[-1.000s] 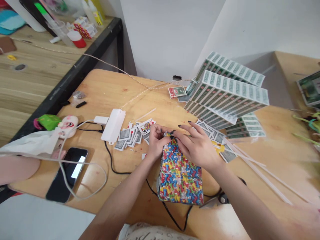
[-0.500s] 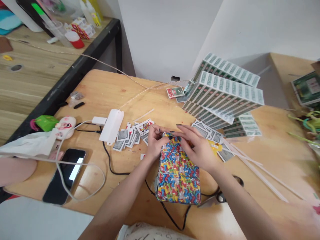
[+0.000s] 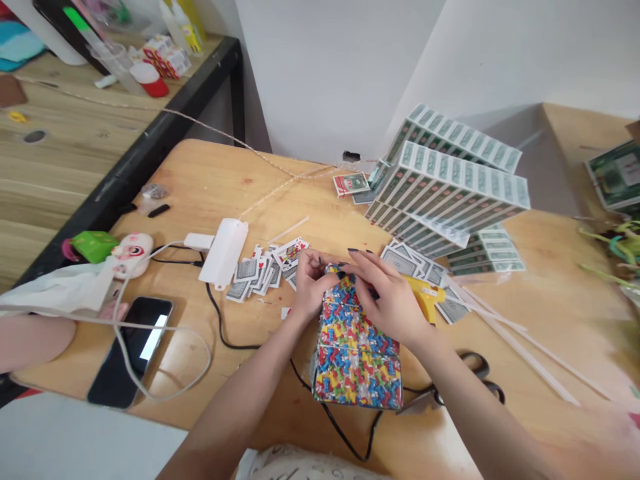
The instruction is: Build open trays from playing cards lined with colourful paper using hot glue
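Note:
A box-shaped block (image 3: 357, 360) covered in a busy red, blue, yellow and green pattern stands on the table before me; its face looks made of several panels. My left hand (image 3: 313, 283) is closed on its far left corner, thumb on the patterned face. My right hand (image 3: 387, 293) rests on the far right part of the block, its fingers stretched leftward along the far edge, close to the left thumb. What lies under the fingertips is hidden. Beside my right hand lies a yellow glue gun (image 3: 425, 295), partly covered.
Loose playing cards (image 3: 260, 273) lie left of the block, others (image 3: 400, 259) behind my right hand. Green card boxes (image 3: 455, 180) form a stack. Scissors (image 3: 480, 373) lie under my right forearm, glue sticks (image 3: 530, 343) to the right. A phone (image 3: 130, 353), power strip (image 3: 223, 253) and cables are left.
My right hand has shifted slightly left and up along the far edge, uncovering more of the glue gun and scissors. My left hand and the block stay nearly still.

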Motion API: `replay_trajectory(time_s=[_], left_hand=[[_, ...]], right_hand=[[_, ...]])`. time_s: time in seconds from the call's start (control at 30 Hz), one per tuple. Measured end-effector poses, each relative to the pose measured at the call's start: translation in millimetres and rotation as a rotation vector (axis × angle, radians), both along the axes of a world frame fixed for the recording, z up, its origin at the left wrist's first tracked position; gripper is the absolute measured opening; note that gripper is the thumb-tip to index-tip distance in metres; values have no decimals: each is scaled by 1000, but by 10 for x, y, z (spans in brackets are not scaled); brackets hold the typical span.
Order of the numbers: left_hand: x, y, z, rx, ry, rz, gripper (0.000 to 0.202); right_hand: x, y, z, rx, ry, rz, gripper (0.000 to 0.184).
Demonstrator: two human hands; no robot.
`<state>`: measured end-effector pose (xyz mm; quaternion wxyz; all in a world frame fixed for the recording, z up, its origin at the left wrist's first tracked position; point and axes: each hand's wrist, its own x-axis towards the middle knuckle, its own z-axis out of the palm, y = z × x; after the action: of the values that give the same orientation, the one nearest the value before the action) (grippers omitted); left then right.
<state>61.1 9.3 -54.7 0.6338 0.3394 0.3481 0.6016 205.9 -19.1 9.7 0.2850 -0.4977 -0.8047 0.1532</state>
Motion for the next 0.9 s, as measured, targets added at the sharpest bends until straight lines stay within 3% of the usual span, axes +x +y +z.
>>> replay_trajectory(time_s=[0.23, 0.9], left_hand=[[8, -4, 12, -2, 28, 39, 42], [-6, -3, -24, 13, -37, -16, 40]], right_hand=[[-120, 10, 89, 153, -298, 94, 39], [-182, -87, 40, 125, -247, 28, 43]])
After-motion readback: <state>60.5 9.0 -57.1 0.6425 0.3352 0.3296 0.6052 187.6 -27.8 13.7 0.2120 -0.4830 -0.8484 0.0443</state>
